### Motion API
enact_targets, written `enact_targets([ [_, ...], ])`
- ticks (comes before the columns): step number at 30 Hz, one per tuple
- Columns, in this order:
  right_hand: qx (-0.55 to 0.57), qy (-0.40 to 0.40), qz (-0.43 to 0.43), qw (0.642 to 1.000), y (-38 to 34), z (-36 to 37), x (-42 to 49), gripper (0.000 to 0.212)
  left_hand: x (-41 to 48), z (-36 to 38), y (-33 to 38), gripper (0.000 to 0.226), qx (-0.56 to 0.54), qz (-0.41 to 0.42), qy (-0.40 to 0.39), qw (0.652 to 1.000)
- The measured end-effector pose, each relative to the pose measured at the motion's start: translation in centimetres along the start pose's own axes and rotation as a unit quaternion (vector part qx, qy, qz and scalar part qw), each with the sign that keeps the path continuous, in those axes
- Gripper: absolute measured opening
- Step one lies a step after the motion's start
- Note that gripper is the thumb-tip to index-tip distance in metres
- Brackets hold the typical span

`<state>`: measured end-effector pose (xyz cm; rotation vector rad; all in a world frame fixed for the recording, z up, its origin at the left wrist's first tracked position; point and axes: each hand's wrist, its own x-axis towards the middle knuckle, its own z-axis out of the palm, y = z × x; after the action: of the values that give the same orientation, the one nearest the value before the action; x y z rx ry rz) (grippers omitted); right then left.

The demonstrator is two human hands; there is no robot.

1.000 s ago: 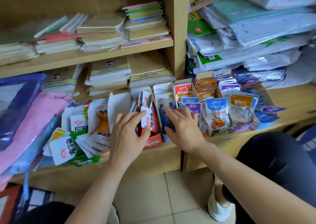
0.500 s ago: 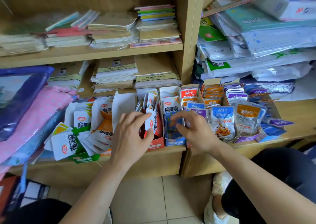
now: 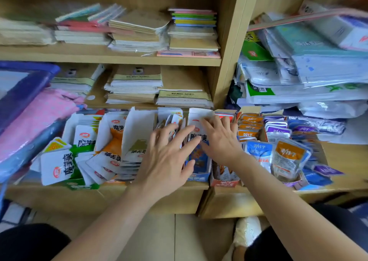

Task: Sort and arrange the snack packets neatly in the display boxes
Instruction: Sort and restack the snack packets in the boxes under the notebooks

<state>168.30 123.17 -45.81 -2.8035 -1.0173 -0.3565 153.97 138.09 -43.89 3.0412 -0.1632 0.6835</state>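
Notebooks (image 3: 135, 81) stacked behind snack packets (image 3: 57, 167).

Soft, even light is cast over the scene — shadow is seen under the upper shelf (image 3: 111, 58). Edges are bowed by wide-angle distortion; the snack packets (image 3: 258, 151) and the right-hand plastic-wrapped stacks (image 3: 328, 67) are smeared by motion blur.

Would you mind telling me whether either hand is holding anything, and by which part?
Nothing is clearly gripped. The left hand lies spread on the upright packets; the right hand rests on the blue packet at its top; a pinch cannot be told.
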Motion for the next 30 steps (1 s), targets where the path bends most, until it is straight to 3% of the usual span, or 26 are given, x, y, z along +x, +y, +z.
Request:
enact_targets([
  [6, 0.129, 0.1, -0.061, 0.985, 1.5, -0.3, 0.4, 0.012, 0.9, 0.7, -1.2, 0.03, 0.025, -0.044, -0.036, 0.998],
  [12, 0.178, 0.111, -0.132, 0.969, 2.0, -1.2, -3.2, 0.016, 0.2, 0.8, -1.7, 0.024, -0.01, -0.042, 0.016, 0.999],
  [14, 0.189, 0.094, -0.14, 0.967, 1.5, -1.6, -3.8, 0.017, 0.1, 0.8, -1.8, 0.024, -0.018, -0.045, 0.017, 0.999],
  [17, 0.205, 0.05, -0.146, 0.967, 1.6, -2.2, -3.9, 0.016, 0.3, 0.5, -1.8, 0.041, -0.046, -0.059, 0.005, 0.997],
  [20, 0.276, -0.003, -0.123, 0.953, 1.9, -3.0, -3.8, 0.012, 0.2, 0.3, -1.7, 0.059, -0.038, -0.002, -0.028, 0.999],
  [24, 0.424, -0.092, -0.073, 0.898, 2.2, -4.6, -2.9, 0.014, 0.0, 0.4, -1.7, 0.035, -0.071, 0.053, -0.025, 0.996],
  [26, 0.393, -0.049, -0.047, 0.917, 2.4, -4.1, -2.2, 0.03, 0.1, 0.5, -1.9, 0.024, -0.091, 0.051, -0.01, 0.995],
  [28, 0.265, 0.023, -0.043, 0.963, 2.4, -2.7, -1.3, 0.043, 0.0, 0.6, -1.8, 0.014, -0.101, 0.05, 0.014, 0.994],
  [30, 0.171, 0.043, -0.045, 0.983, 2.1, -1.5, -0.6, 0.048, 0.0, 0.6, -1.6, 0.014, -0.107, 0.047, 0.03, 0.993],
])
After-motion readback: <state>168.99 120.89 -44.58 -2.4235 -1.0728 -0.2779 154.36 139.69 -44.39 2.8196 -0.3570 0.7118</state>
